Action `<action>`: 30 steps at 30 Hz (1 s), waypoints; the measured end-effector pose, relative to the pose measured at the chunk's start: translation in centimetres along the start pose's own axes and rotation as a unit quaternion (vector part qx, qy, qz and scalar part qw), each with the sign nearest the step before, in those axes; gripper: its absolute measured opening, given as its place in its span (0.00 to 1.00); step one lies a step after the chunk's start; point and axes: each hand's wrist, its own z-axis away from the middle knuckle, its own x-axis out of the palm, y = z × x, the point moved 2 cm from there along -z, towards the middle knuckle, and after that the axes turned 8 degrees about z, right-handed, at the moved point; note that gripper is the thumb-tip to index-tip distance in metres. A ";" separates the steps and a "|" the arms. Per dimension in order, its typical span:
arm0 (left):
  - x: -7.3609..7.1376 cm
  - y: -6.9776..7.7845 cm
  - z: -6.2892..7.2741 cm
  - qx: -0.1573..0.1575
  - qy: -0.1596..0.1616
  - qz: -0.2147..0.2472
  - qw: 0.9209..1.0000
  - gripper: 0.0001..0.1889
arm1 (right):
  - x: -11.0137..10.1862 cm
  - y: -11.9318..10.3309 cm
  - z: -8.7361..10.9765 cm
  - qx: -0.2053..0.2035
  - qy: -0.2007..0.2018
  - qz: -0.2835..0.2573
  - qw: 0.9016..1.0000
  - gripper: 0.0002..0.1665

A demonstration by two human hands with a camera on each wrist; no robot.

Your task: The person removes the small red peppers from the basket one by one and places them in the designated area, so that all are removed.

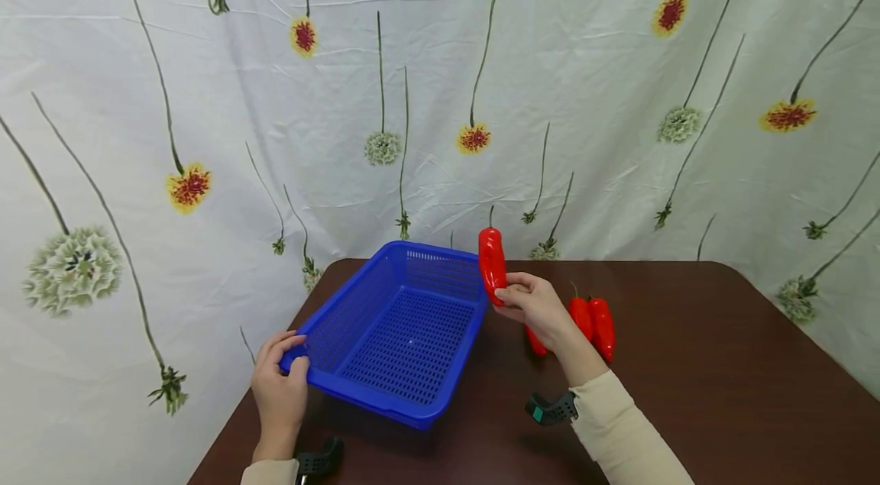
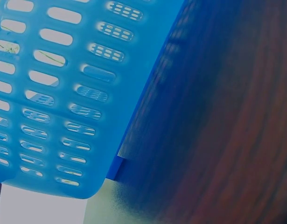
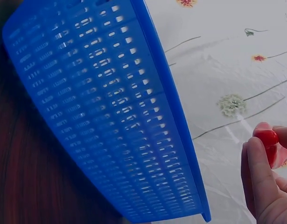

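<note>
My right hand (image 1: 538,311) pinches the lower end of a shiny red pepper (image 1: 491,263), which stands upright beside the right rim of a blue plastic basket (image 1: 454,378). In the right wrist view the red tip (image 3: 268,138) shows between thumb and fingers. With fingers over the rim and thumb at its near side, my left hand (image 1: 280,386) grips the basket's left corner. Perforated basket wall (image 2: 64,93) fills much of the left wrist view, the left hand itself out of that frame. Inside the basket only its slotted floor (image 1: 406,340) shows.
More red peppers (image 1: 602,328) lie on the dark brown table (image 1: 701,363) to the right, partly hidden behind my right hand and forearm. A white cloth (image 1: 330,103) printed with flowers hangs behind the table. Dark bands (image 1: 552,409) sit at both wrists.
</note>
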 end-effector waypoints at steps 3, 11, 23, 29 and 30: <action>0.0 0.0 0.0 -0.002 0.002 -0.003 1.000 0.15 | -0.4 0.0 0.1 0.003 0.008 0.003 1.000 0.25; 0.0 0.1 -0.1 -0.005 0.002 -0.005 1.000 0.15 | -1.4 0.2 0.3 0.014 0.017 0.003 1.000 0.26; 0.0 -0.1 0.0 -0.009 0.002 -0.009 1.000 0.14 | -3.0 1.4 0.7 0.040 0.035 0.019 0.998 0.26; 0.1 -0.1 0.1 -0.004 0.001 -0.006 1.000 0.14 | -3.9 1.9 0.9 0.041 0.041 0.021 0.998 0.27; 0.1 -0.1 0.1 -0.004 0.002 -0.005 1.000 0.14 | -4.0 1.9 1.0 0.041 0.039 0.022 0.998 0.27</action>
